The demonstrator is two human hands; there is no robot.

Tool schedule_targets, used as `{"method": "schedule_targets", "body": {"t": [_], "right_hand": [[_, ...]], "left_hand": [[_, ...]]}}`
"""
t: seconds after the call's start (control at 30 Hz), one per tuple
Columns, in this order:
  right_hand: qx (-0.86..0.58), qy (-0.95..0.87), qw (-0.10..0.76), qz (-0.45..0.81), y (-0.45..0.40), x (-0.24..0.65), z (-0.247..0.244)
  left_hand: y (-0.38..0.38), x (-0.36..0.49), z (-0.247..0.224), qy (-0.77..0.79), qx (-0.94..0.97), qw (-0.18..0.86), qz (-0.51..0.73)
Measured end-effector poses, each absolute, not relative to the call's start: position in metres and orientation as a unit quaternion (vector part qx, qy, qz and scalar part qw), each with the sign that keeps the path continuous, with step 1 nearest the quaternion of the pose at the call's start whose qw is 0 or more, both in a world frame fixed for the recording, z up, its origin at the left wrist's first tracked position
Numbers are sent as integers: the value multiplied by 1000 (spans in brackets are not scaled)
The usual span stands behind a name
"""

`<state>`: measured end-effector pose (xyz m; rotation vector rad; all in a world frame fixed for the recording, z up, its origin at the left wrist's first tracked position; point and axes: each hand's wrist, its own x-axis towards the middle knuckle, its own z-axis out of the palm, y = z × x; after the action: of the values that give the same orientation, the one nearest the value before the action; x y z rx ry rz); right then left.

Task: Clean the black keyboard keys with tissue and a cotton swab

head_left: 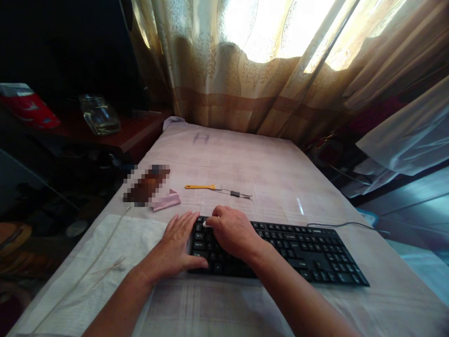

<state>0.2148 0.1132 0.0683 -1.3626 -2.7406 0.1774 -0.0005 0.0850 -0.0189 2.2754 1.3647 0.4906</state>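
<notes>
A black computer keyboard (pixel 308 255) lies on the pale checked bedspread, its keys facing up. My left hand (pixel 180 238) rests against its left end, fingers stretched out, thumb on the front edge and fingertips by the back corner. Over the left keys, my right hand (pixel 233 229) is closed in a pinch on a small white wad (pixel 207 224), pressed near the back row; its full shape is hidden by the fingers. Beyond the keyboard lie a small brush with a yellow handle (pixel 199 186) and a wire puller with a dark grip (pixel 235 193).
A folded pink cloth (pixel 166 200) lies beside a pixelated brown object (pixel 147 187). A white towel (pixel 115 238) carries a thin string-like strand. The keyboard cable (pixel 347 223) runs right. At left, a wooden desk (pixel 140 131) holds a glass jar (pixel 100 114) and a red packet (pixel 30 106).
</notes>
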Motion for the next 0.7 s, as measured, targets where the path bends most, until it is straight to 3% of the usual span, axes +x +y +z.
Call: {"method": "schedule_targets", "body": {"t": [0.53,0.7], "right_hand": [[-431,-900,70,4,117,224,61],[-376,-925,41,-24,111,226,59]], "left_hand": [[86,1,-10,495,824,224,162],[85,2,-6,502,829,197,144]]}}
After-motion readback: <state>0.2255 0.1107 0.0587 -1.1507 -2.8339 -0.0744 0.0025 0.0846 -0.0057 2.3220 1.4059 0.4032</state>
